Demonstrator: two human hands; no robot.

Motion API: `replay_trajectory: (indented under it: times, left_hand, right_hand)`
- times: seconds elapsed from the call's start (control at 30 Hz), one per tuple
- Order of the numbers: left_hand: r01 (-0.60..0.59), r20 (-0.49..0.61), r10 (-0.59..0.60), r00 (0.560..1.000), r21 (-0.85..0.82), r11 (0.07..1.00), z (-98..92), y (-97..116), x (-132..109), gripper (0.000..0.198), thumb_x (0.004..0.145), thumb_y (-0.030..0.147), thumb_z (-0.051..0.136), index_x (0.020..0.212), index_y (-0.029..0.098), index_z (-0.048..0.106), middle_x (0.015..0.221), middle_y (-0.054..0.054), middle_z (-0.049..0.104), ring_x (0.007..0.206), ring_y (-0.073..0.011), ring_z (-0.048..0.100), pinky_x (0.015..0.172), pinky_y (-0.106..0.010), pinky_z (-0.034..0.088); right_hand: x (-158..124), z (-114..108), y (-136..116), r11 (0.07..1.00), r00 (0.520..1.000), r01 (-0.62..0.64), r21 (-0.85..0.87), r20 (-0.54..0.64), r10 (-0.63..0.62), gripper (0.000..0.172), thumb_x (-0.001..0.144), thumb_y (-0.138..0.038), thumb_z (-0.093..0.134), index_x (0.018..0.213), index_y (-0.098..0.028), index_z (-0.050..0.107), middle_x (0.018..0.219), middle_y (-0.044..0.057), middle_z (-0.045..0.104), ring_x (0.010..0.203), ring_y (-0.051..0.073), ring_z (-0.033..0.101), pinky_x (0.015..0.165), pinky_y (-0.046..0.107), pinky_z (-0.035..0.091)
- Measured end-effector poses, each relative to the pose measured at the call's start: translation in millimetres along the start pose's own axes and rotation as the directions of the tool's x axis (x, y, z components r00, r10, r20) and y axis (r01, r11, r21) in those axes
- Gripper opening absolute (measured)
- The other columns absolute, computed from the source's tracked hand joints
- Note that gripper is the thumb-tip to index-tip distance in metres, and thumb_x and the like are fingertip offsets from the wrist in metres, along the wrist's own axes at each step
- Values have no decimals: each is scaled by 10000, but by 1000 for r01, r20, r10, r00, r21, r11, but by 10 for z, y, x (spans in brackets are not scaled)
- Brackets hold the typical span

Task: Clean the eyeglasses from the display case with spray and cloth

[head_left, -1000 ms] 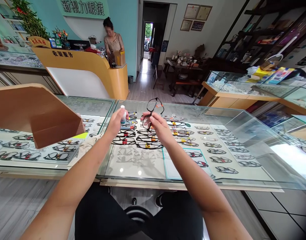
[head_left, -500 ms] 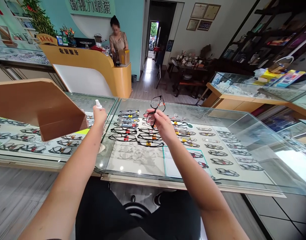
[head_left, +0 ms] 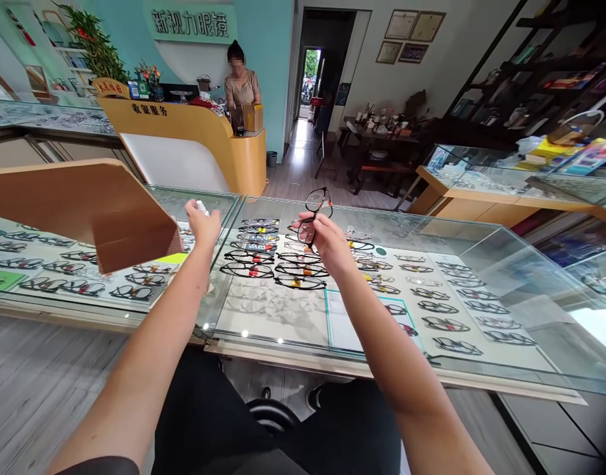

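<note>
My right hand [head_left: 333, 245] pinches a pair of black-framed eyeglasses [head_left: 323, 198] by the middle, held on end above the glass counter. One lens is up and the other is partly behind my fingers. Left of it, my left hand [head_left: 204, 227] is around a small spray bottle, its white top [head_left: 202, 207] showing between thumb and fingers. The bottle's lower part is hidden behind the hand. Under and between my hands, several dark-framed eyeglasses [head_left: 302, 283] with red, yellow and orange tags lie in rows.
A brown board-like object [head_left: 134, 221] stands on the counter at left, close to my left forearm. The glass display case [head_left: 278, 343] holds more eyeglasses and a teal-edged tray [head_left: 340, 323]. Beyond it, a person [head_left: 242, 89] stands behind a yellow reception desk [head_left: 253, 158] with a box.
My left hand has turned and loosened, with thumb and fingers farther apart and the bottle's top tilted. My right hand still holds the eyeglasses upright. The view has shifted slightly.
</note>
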State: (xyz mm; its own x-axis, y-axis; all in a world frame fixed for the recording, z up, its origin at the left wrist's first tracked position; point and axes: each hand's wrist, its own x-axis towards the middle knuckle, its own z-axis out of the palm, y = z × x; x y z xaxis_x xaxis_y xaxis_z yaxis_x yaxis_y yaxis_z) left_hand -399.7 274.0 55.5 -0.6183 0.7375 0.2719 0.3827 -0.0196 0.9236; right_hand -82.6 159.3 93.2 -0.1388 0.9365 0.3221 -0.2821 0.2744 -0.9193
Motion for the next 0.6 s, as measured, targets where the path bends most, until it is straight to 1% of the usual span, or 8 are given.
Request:
replay_trajectory:
  times: [0.13, 0.17, 0.23, 0.3, 0.37, 0.47, 0.53, 0.6]
  left_hand:
    - [-229, -44, 226, 973, -89, 969, -294, 394, -375, 721, 893, 129, 679, 1545, 224, 386, 1749, -195, 439, 1653, -297, 441, 1352, -457, 380]
    - [-299, -12, 300, 954, -96, 949, -421, 478, -467, 671, 904, 139, 667, 1521, 243, 425, 1708, -172, 499, 1605, -289, 501, 1323, -455, 418]
    - [-386, 176, 390, 904, -53, 921, -713, 593, -615, 489, 937, 188, 637, 1413, 252, 543, 1496, -136, 678, 1388, -287, 673, 1186, -446, 530]
    - [-437, 435, 333, 837, 163, 885, -1007, 608, -701, 321, 960, 258, 628, 1279, 259, 654, 1317, -102, 766, 1154, -298, 752, 1022, -438, 585]
    - [-503, 593, 161, 789, 474, 723, -1245, 517, -720, 297, 946, 309, 649, 1230, 250, 711, 1289, -120, 790, 1132, -354, 754, 957, -458, 576]
    - [-548, 639, -40, 768, 689, 474, -1457, 271, -666, 413, 947, 369, 646, 1321, 210, 716, 1391, -185, 771, 1269, -433, 716, 932, -470, 548]
    - [-548, 642, -84, 762, 708, 446, -1529, 119, -612, 386, 959, 374, 611, 1291, 216, 731, 1388, -180, 785, 1272, -430, 716, 900, -445, 520]
    - [-522, 627, -64, 776, 697, 492, -1580, 26, -563, 298, 968, 396, 577, 1154, 235, 745, 1267, -155, 822, 1171, -405, 736, 832, -418, 480]
  right_hand:
    - [-8, 2, -4, 1000, 1000, 3, 4, 1, -3, 399, 910, -585, 821, 1161, -275, 829, 1051, 45, 842, 870, 200, 686, 885, 357, 553]
    - [-11, 3, -6, 1000, 1000, 4, -6, -2, -4, 398, 913, -586, 816, 1161, -276, 828, 1055, 46, 841, 871, 204, 686, 888, 362, 556]
    - [-16, 2, -12, 1000, 1000, 11, -20, -6, -11, 393, 922, -583, 805, 1169, -279, 830, 1064, 48, 840, 872, 208, 682, 891, 368, 556]
    - [-20, 0, -15, 1000, 1000, 18, -21, -7, -18, 376, 932, -571, 800, 1169, -281, 834, 1064, 48, 840, 873, 208, 676, 883, 365, 551]
    - [-21, -2, -11, 1000, 1000, 16, -14, -4, -16, 356, 936, -557, 801, 1158, -283, 840, 1058, 46, 842, 869, 205, 671, 869, 359, 545]
    - [-19, -3, 5, 1000, 1000, 13, -17, 5, -13, 349, 942, -551, 795, 1165, -286, 843, 1065, 42, 843, 878, 201, 677, 873, 354, 547]
    - [-16, -3, 16, 999, 1000, 13, -32, 10, -13, 364, 945, -558, 787, 1180, -287, 841, 1085, 43, 844, 893, 203, 685, 880, 355, 553]
    - [-14, -2, 25, 999, 1000, 8, -53, 12, -7, 385, 940, -573, 784, 1189, -284, 837, 1114, 47, 847, 895, 206, 689, 872, 360, 560]
